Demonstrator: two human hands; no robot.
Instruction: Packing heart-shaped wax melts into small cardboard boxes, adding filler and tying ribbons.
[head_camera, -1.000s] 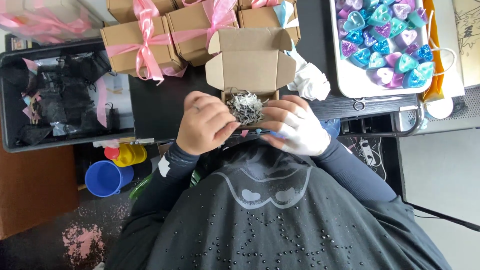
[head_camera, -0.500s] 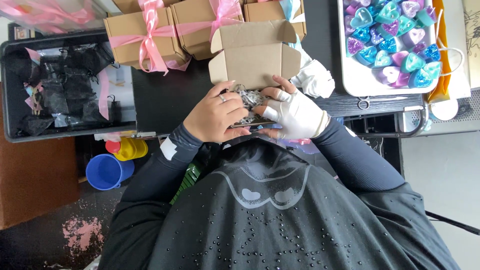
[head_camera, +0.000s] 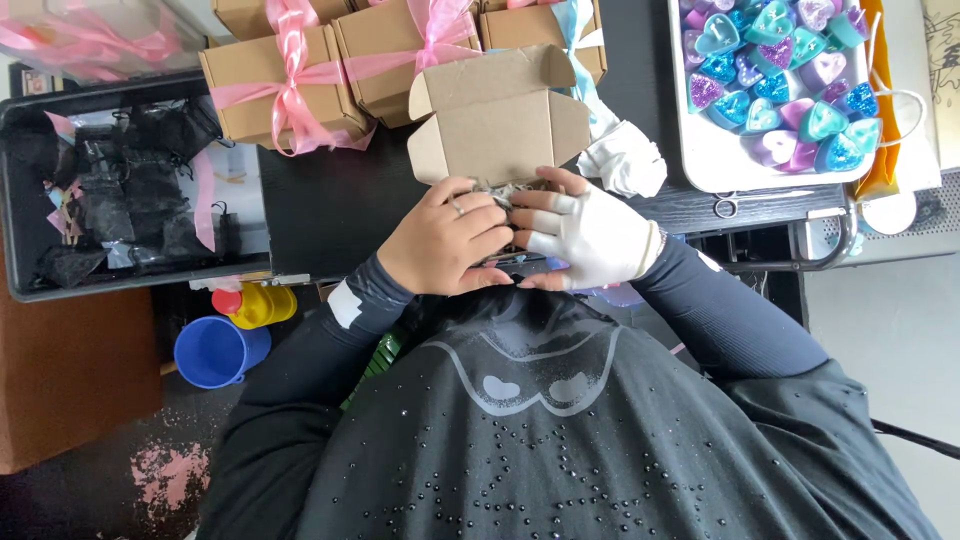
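Cardboard box (head_camera: 497, 120) — flap open, pointing away — under both hands (head_camera: 520, 240).

Two hands, the bare left hand (head_camera: 443, 245) and the white-gloved right hand (head_camera: 590, 240); one open cardboard box (head_camera: 497, 118); three ribbon-tied boxes (head_camera: 275, 90); one white tray (head_camera: 700, 150) of many heart-shaped pieces; one blue cup (head_camera: 215, 350).

An open brown cardboard box (head_camera: 497, 125) stands before three brown ribbon-tied boxes (head_camera: 283, 82)

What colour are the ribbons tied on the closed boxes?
Mostly pink ribbons, with one light blue ribbon, seen in the head view.
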